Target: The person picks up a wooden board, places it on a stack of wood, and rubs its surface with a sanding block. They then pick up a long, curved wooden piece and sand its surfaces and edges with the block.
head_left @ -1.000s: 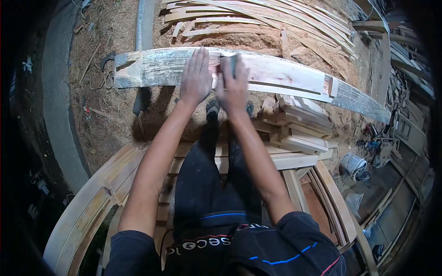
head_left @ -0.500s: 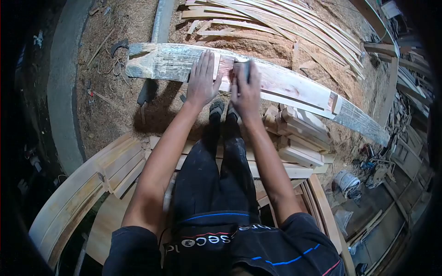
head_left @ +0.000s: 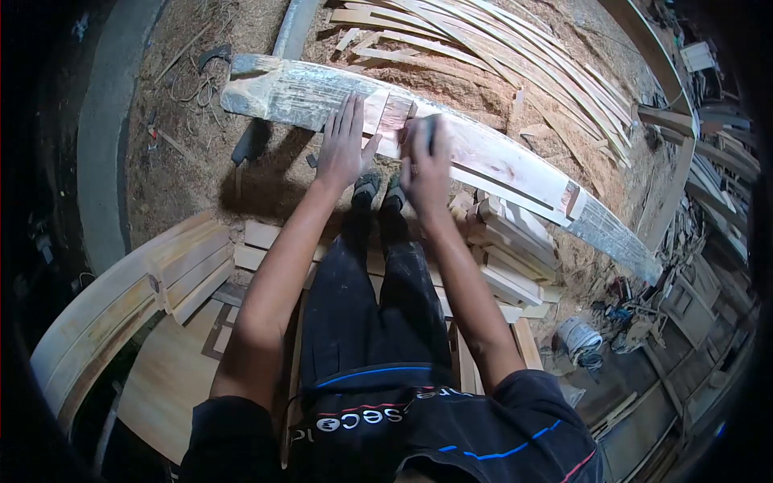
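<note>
A pale curved wooden piece (head_left: pixel 503 165) with notches and a long slot lies along a worn, grey-streaked plank (head_left: pixel 310 95). My left hand (head_left: pixel 345 149) rests flat near the piece's left end, fingers stretched out and thumb apart. Just to its right, my right hand (head_left: pixel 427 165) is bent over a small dark pad (head_left: pixel 436 127) pressed against the wood. Motion smears the fingers of this hand, and most of the pad is hidden under them. Between the two hands shows a reddish-brown recessed notch (head_left: pixel 394 113) in the pale wood.
Long thin wood strips (head_left: pixel 499 56) lie over sawdust beyond the plank. Stacked wooden pieces (head_left: pixel 515 249) stand by my right leg, and a curved wooden frame (head_left: pixel 105 314) is at lower left. A hatchet-like tool (head_left: pixel 216 55) and a white bucket (head_left: pixel 578 334) are on the ground.
The whole view has shifted slightly with my head. My right hand, still blurred, has shifted a little along the wood with the dark pad. My left hand stays flat in place.
</note>
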### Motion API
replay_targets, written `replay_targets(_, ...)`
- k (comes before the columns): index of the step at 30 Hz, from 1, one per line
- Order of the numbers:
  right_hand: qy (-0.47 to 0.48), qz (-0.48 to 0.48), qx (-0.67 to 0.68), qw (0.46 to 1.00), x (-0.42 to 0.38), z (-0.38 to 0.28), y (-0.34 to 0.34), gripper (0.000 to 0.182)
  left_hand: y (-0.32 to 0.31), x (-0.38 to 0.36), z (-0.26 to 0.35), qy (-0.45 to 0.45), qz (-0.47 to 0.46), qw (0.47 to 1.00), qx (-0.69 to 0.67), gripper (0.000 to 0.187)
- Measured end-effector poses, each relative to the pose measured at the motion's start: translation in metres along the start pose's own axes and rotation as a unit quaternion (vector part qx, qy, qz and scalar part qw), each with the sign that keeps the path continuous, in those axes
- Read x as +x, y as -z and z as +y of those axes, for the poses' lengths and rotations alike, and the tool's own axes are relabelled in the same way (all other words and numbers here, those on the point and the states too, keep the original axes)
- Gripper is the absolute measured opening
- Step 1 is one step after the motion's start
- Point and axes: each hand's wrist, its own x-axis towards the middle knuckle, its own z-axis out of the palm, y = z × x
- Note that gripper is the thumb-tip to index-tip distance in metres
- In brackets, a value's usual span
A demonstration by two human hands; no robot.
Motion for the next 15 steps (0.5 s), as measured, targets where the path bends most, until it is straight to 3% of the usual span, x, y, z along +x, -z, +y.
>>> replay_targets(2,-0.038,0.078,0.017,0.996,0.022,0.03,0.004,0.06,0.003,-0.003,0.002,0.001,0.003,1.0,0.007,0.075)
replay_targets(5,-0.045,0.122,-0.028,0.991,0.031,0.032,0.007,0.06,0.001,-0.01,0.007,0.021,-0.006,1.0,0.014,0.074)
replay_targets(11,0.016,-0.017,0.012,1.0,-0.023,-0.016,-0.005,0.073,-0.009,-0.011,0.016,0.061,0.037,0.997,-0.037,0.071)
replay_targets(14,-0.001,-0.051,0.029,0.998,-0.023,0.001,0.02,0.07,-0.006,-0.012,0.017,0.07,0.027,0.996,-0.047,0.071)
replay_targets(15,-0.028,0.001,0.026,0.999,-0.023,0.018,0.021,0.066,-0.007,-0.012,0.016,0.069,0.022,0.996,-0.044,0.071)
